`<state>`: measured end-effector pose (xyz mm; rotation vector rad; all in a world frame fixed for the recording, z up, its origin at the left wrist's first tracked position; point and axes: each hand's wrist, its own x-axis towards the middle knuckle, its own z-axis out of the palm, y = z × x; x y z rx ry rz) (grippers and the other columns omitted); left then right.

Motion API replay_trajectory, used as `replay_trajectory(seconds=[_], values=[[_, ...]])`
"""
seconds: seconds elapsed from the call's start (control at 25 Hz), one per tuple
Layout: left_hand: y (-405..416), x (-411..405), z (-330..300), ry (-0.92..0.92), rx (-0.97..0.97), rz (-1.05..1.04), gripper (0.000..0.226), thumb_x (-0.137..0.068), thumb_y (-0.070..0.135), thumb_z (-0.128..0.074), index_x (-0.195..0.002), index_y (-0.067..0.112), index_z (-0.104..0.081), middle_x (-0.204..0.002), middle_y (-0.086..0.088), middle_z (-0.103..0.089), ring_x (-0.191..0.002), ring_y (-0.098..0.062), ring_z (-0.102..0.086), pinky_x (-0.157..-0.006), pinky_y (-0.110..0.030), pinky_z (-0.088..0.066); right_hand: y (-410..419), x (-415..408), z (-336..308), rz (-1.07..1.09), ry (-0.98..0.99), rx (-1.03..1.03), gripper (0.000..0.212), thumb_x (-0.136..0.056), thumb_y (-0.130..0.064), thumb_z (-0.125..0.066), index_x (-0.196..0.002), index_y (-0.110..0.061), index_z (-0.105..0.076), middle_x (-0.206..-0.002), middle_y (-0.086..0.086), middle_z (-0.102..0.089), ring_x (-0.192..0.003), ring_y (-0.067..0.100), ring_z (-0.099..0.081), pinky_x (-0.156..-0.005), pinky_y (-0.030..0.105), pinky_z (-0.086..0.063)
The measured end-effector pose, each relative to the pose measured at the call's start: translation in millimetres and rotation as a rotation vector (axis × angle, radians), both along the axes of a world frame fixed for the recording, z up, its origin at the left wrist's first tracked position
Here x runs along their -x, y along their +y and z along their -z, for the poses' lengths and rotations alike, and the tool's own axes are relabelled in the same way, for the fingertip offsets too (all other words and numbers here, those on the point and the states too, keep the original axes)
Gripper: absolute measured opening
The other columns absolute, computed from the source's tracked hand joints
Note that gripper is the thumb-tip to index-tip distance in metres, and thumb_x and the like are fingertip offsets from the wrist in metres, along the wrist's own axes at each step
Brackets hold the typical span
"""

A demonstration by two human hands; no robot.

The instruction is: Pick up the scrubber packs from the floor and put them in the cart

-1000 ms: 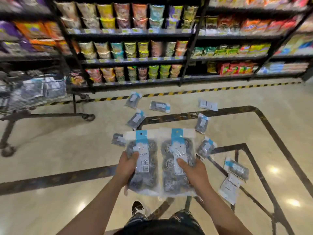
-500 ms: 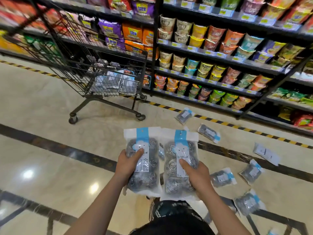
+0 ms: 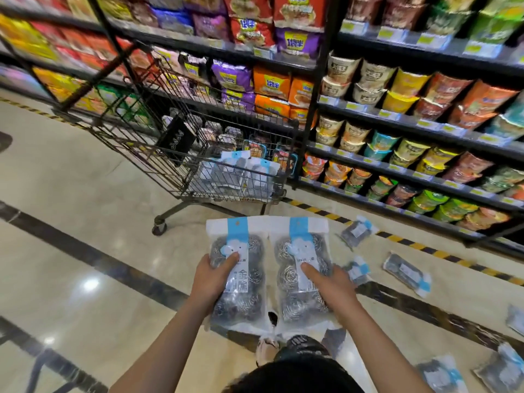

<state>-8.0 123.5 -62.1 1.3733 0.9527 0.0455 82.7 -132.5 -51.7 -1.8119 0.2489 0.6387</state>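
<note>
Fingers curl round a pack on each side: the left hand (image 3: 211,275) grips the left scrubber pack (image 3: 237,272), thumb pressed on its label, and the right hand (image 3: 330,282) grips the right scrubber pack (image 3: 302,269) the same way. Big change from a second ago: the view has swung off the littered floor and the cart (image 3: 198,154) now sits straight ahead, much nearer, with packs already lying in its basket. Delivery looks close! More loose packs (image 3: 407,272) lie scattered on the floor to the right, so more trips are likely. Nothing blocks the path; the shelving (image 3: 397,114) stands just beside the cart.
</note>
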Motion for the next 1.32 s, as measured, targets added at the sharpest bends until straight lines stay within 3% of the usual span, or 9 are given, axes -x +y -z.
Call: replay_trajectory(seconds=[0.16, 0.36, 0.6, 0.76, 0.88, 0.96, 1.12, 1.2, 1.32], values=[[63.8, -56.5, -2.0, -0.006, -0.022, -0.038, 0.044, -0.083, 0.038, -0.083, -0.116, 0.015, -0.065, -0.103, -0.007, -0.079, -0.087, -0.024, -0.078, -0.079, -0.045, -0.064, 66.5, -75.0, -9.4, -0.07, 0.007, -0.034, 0.015, -0.087, -0.037, -0.08, -0.089, -0.028, -0.068, -0.088, -0.011, -0.074, -0.082, 0.009, -0.07, -0.072, 0.03, -0.056], [147.3, -119.1, -3.5, -0.011, -0.024, -0.079, 0.052, -0.078, 0.042, -0.085, -0.118, 0.015, -0.065, -0.104, -0.005, -0.079, -0.087, -0.023, -0.079, -0.081, -0.046, -0.064, 153.6, -141.4, -2.4, -0.07, 0.004, -0.013, 0.027, -0.083, -0.039, -0.082, -0.102, -0.021, -0.075, -0.092, -0.003, -0.08, -0.084, 0.016, -0.076, -0.081, 0.038, -0.062], [265.4, -217.8, 18.0, -0.025, 0.023, -0.056, 0.032, -0.086, 0.033, -0.082, -0.109, 0.016, -0.069, -0.092, -0.002, -0.08, -0.077, -0.012, -0.079, -0.079, -0.041, -0.064, 260.7, -222.8, 12.7, -0.033, 0.013, 0.0, 0.021, -0.089, -0.026, -0.079, -0.107, -0.016, -0.075, -0.09, -0.002, -0.078, -0.066, 0.001, -0.073, -0.05, 0.013, -0.05], [344.8, -291.2, 32.1, 0.015, 0.143, -0.043, 0.049, -0.08, 0.033, -0.086, -0.113, 0.007, -0.062, -0.099, -0.015, -0.078, -0.084, -0.029, -0.079, -0.078, -0.048, -0.065, 327.8, -283.0, 24.7, 0.052, 0.014, 0.065, 0.026, -0.087, -0.032, -0.08, -0.107, -0.017, -0.075, -0.091, -0.002, -0.078, -0.072, 0.004, -0.074, -0.05, 0.015, -0.052], [382.0, -343.0, 40.1, 0.042, 0.053, 0.016, 0.021, -0.086, 0.024, -0.083, -0.088, 0.013, -0.065, -0.076, 0.0, -0.077, -0.065, -0.011, -0.076, -0.064, -0.03, -0.064, 361.8, -322.3, 38.8, 0.133, 0.015, 0.082, 0.029, -0.086, -0.035, -0.081, -0.108, -0.017, -0.074, -0.09, -0.004, -0.077, -0.075, 0.007, -0.073, -0.056, 0.02, -0.053], [401.8, -381.9, 49.7, 0.069, 0.021, 0.03, 0.019, -0.086, 0.02, -0.082, -0.078, 0.016, -0.066, -0.069, 0.003, -0.074, -0.054, -0.004, -0.071, -0.054, -0.022, -0.06, 385.3, -350.7, 50.9, 0.2, 0.018, 0.097, 0.041, -0.081, -0.044, -0.083, -0.109, -0.016, -0.073, -0.096, 0.0, -0.077, -0.083, 0.014, -0.073, -0.065, 0.027, -0.054], [432.9, -452.3, 84.0, 0.15, -0.002, 0.073, 0.034, -0.081, 0.035, -0.086, -0.092, 0.007, -0.07, -0.09, -0.012, -0.079, -0.078, -0.025, -0.078, -0.077, -0.046, -0.065, 416.4, -408.9, 88.7, 0.23, 0.035, 0.168, 0.025, -0.083, -0.036, -0.084, -0.092, -0.02, -0.067, -0.09, 0.004, -0.074, -0.076, 0.013, -0.069, -0.064, 0.029, -0.055], [444.5, -474.4, 111.3, 0.198, -0.054, 0.126, 0.036, -0.084, 0.036, -0.083, -0.096, 0.003, -0.073, -0.093, -0.014, -0.079, -0.075, -0.023, -0.075, -0.075, -0.041, -0.063, 427.0, -425.7, 113.1, 0.192, 0.06, 0.223, 0.047, -0.076, -0.048, -0.085, -0.104, -0.013, -0.07, -0.093, 0.005, -0.077, -0.081, 0.02, -0.072, -0.073, 0.037, -0.061], [449.7, -493.4, 169.5, 0.284, -0.146, 0.212, 0.034, -0.09, 0.032, -0.077, -0.105, 0.003, -0.068, -0.078, -0.01, -0.069, -0.056, -0.011, -0.062, -0.053, -0.026, -0.049, 419.5, -441.3, 170.9, 0.164, 0.108, 0.38, 0.076, -0.065, -0.066, -0.08, -0.118, -0.013, -0.066, -0.092, 0.001, -0.077, -0.085, 0.024, -0.073, -0.077, 0.039, -0.061]])
